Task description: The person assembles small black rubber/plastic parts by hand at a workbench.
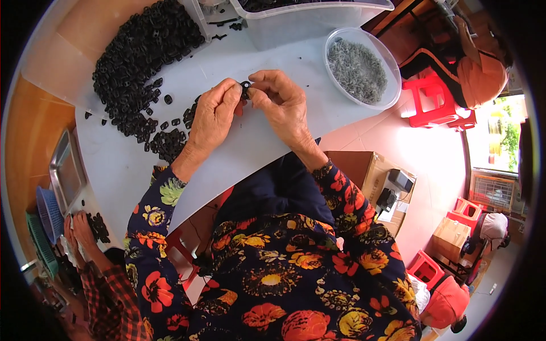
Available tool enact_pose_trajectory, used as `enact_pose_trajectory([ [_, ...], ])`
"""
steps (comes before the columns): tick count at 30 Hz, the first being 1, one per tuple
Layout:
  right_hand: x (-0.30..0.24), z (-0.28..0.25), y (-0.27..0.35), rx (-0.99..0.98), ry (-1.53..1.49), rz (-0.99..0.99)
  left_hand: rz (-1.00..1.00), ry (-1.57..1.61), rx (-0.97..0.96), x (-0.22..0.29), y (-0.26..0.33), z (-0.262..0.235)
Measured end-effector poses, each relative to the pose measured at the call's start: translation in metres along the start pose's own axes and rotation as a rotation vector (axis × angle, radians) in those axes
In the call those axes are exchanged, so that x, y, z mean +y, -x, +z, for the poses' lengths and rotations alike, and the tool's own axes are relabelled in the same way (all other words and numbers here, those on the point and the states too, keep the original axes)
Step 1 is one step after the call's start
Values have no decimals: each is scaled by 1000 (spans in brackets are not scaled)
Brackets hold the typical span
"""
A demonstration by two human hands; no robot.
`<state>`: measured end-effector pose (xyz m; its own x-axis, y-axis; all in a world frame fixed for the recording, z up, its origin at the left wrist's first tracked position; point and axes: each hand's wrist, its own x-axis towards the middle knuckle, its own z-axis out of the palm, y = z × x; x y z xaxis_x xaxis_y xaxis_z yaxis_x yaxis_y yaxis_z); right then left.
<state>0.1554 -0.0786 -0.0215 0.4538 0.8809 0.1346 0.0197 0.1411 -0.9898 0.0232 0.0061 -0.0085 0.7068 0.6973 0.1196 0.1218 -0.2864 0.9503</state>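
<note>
Above the table, near its front edge, my two hands meet around a small black plastic part (pixel 245 86) with a round hole in it. My left hand (pixel 215 111) pinches it between thumb and fingers from the left. From the right, my right hand (pixel 280 105) has its thumb and curled fingers at the same part; whether a smaller piece sits between them is hidden. A large heap of similar black plastic parts (pixel 142 51) lies to the left, with loose ones trailing toward my left wrist. A round clear tub (pixel 391 94) of small metal pieces (pixel 357 69) stands to the right.
A clear plastic bin (pixel 307 25) stands at the table's back. At far left are a metal tray (pixel 67 167), a blue basket (pixel 48 213) and a co-worker's hands (pixel 79 233). Right of my lap is a cardboard box (pixel 369 176); red stools (pixel 429 102) and other people are beyond.
</note>
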Motion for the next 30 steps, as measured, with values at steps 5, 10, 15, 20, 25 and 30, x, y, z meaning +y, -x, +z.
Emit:
enact_pose_trajectory([
  [5,-1,1,1,-38,-113,59,15,4,59,-2,1,3],
  [10,0,1,1,-42,-91,47,34,18,70,-5,0,2],
  [15,3,1,-1,-13,-113,18,-31,76,83,1,-1,0],
  [20,-1,-1,0,-15,-44,22,-30,59,53,1,0,2],
  [25,0,2,1,-13,-42,37,-36,64,45,-8,1,1],
  [30,-3,2,2,-22,-63,58,-50,64,17,-4,0,2],
])
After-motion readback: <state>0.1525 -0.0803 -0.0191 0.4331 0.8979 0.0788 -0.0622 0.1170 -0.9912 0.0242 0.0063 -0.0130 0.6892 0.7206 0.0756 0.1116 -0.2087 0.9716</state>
